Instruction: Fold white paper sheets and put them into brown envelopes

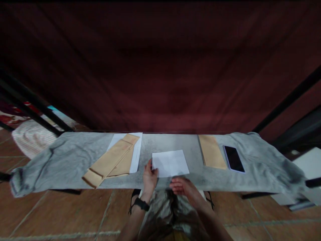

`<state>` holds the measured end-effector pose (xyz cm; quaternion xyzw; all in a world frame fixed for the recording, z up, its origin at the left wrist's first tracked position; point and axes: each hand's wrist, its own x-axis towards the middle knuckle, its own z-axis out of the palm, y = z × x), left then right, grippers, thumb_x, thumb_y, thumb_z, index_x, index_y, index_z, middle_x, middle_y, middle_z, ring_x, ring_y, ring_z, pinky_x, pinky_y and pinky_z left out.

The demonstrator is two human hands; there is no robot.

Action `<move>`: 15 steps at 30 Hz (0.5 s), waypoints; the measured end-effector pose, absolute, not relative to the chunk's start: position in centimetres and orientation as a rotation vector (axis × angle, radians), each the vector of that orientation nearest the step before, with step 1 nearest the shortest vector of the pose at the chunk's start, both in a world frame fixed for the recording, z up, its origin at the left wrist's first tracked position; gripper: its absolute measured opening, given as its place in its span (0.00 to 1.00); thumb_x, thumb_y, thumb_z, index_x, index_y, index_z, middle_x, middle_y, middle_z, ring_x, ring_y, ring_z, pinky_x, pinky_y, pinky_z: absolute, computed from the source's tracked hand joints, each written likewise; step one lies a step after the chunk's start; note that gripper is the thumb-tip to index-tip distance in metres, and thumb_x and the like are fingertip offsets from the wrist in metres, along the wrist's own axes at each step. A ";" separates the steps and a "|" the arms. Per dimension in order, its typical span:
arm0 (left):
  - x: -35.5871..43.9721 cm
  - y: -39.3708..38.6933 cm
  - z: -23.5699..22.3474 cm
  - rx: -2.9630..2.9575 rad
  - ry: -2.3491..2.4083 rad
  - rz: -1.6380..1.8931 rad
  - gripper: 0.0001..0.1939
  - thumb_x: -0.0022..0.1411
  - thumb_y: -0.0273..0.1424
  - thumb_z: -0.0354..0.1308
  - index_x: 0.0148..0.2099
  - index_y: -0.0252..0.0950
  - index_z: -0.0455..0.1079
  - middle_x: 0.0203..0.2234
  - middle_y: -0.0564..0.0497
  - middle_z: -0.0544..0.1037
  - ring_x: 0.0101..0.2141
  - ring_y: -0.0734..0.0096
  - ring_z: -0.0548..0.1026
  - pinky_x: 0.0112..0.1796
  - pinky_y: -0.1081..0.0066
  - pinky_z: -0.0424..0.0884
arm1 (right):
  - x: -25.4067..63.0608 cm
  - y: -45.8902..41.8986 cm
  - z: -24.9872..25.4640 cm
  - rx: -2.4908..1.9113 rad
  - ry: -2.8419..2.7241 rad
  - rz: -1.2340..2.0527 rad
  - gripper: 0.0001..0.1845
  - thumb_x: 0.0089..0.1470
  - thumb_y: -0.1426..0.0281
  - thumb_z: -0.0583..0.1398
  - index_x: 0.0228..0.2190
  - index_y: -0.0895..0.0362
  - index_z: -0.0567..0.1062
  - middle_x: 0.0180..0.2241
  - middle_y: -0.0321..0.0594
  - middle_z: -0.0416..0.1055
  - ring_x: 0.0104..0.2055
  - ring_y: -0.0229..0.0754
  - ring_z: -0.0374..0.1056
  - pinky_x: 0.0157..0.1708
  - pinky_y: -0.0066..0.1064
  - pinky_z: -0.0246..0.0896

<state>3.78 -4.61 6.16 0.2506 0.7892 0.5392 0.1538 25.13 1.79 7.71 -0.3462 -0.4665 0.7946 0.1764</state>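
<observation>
A white sheet of paper (171, 163), possibly folded, lies flat on the grey cloth in front of me. My left hand (149, 175), with a dark band on its wrist, is at the paper's lower left corner. Its thumb rests over the corner and its curled fingers are along the left edge; how firmly they grip is hard to see. Just below the paper's front edge is my right hand (182, 186), its fingers stretched out and close together, holding nothing. A narrow gap seems to separate those fingers from the sheet.
Folded brown paper pieces (112, 159) lie over white sheets (136, 159) on the left. Toward the right are a flat brown paper piece (212, 152) and a phone (234, 159). Grey cloth (263, 164) covers the narrow table. A dark red curtain (160, 83) hangs behind it.
</observation>
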 end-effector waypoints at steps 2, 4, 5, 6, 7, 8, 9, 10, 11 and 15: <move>4.1 -4.5 6.2 0.841 2.368 1.490 0.29 0.56 0.25 0.57 0.62 0.36 0.66 0.47 0.43 0.73 0.46 0.58 0.75 0.49 0.58 0.74 | 24.8 2.2 7.9 -1.041 -1.506 1.909 0.28 0.58 0.47 0.56 0.40 0.58 0.79 0.39 0.51 0.80 0.40 0.51 0.77 0.44 0.45 0.72; 4.4 -4.5 6.5 0.956 2.454 1.417 0.28 0.58 0.24 0.54 0.62 0.35 0.66 0.50 0.41 0.72 0.49 0.57 0.74 0.51 0.58 0.73 | 24.1 2.9 7.9 -1.035 -1.768 1.467 0.26 0.63 0.51 0.52 0.43 0.57 0.78 0.43 0.50 0.79 0.46 0.51 0.76 0.50 0.45 0.69; 4.5 -4.6 6.7 1.013 2.491 1.371 0.27 0.59 0.24 0.53 0.62 0.35 0.66 0.51 0.41 0.71 0.50 0.58 0.74 0.53 0.58 0.72 | 23.8 3.2 7.8 -1.011 -1.914 1.240 0.25 0.65 0.54 0.50 0.47 0.57 0.78 0.48 0.50 0.78 0.51 0.50 0.73 0.55 0.45 0.66; 4.6 -4.7 6.9 1.074 2.536 1.314 0.27 0.60 0.24 0.52 0.62 0.36 0.67 0.52 0.41 0.71 0.51 0.57 0.74 0.54 0.58 0.71 | 23.5 3.5 7.6 -0.983 -2.059 1.023 0.24 0.67 0.58 0.48 0.51 0.57 0.76 0.54 0.50 0.75 0.57 0.50 0.69 0.60 0.45 0.61; 4.8 -4.8 7.2 1.134 2.594 1.245 0.26 0.61 0.24 0.51 0.62 0.37 0.67 0.54 0.41 0.70 0.53 0.56 0.73 0.56 0.56 0.70 | 23.2 3.7 7.2 -0.956 -2.193 0.826 0.24 0.68 0.61 0.48 0.55 0.57 0.74 0.59 0.49 0.70 0.62 0.49 0.64 0.63 0.46 0.56; 5.0 -4.8 7.4 1.194 2.662 1.166 0.26 0.63 0.25 0.50 0.63 0.37 0.66 0.56 0.40 0.69 0.55 0.54 0.71 0.57 0.54 0.68 | 23.0 3.9 6.8 -0.938 -2.307 0.650 0.24 0.68 0.64 0.47 0.59 0.58 0.71 0.63 0.49 0.66 0.66 0.49 0.59 0.66 0.47 0.51; 5.3 -4.9 7.6 1.263 2.728 1.083 0.25 0.65 0.26 0.49 0.64 0.37 0.66 0.60 0.39 0.67 0.58 0.52 0.69 0.58 0.51 0.67 | 22.9 4.0 6.2 -0.926 -2.402 0.500 0.25 0.69 0.66 0.47 0.61 0.59 0.68 0.65 0.50 0.63 0.68 0.49 0.55 0.67 0.49 0.48; 5.6 -4.9 7.7 1.341 2.778 1.001 0.25 0.67 0.27 0.48 0.65 0.36 0.64 0.63 0.38 0.65 0.61 0.49 0.65 0.60 0.49 0.64 | 22.9 4.0 5.6 -0.916 -2.473 0.376 0.25 0.69 0.67 0.48 0.63 0.59 0.66 0.66 0.50 0.60 0.69 0.49 0.53 0.68 0.50 0.46; 6.0 -4.9 7.7 1.432 2.802 0.926 0.25 0.69 0.29 0.47 0.66 0.36 0.62 0.66 0.37 0.62 0.64 0.48 0.62 0.61 0.48 0.62 | 22.9 4.0 5.0 -0.909 -2.521 0.280 0.26 0.69 0.67 0.48 0.64 0.60 0.64 0.67 0.50 0.59 0.70 0.49 0.51 0.68 0.51 0.44; 7.7 -4.6 6.9 1.812 2.667 0.673 0.26 0.73 0.36 0.46 0.70 0.36 0.57 0.70 0.40 0.57 0.69 0.52 0.54 0.64 0.49 0.58 | 23.0 3.9 3.6 -0.901 -2.593 0.091 0.27 0.69 0.67 0.48 0.66 0.60 0.60 0.69 0.51 0.55 0.71 0.49 0.50 0.68 0.51 0.43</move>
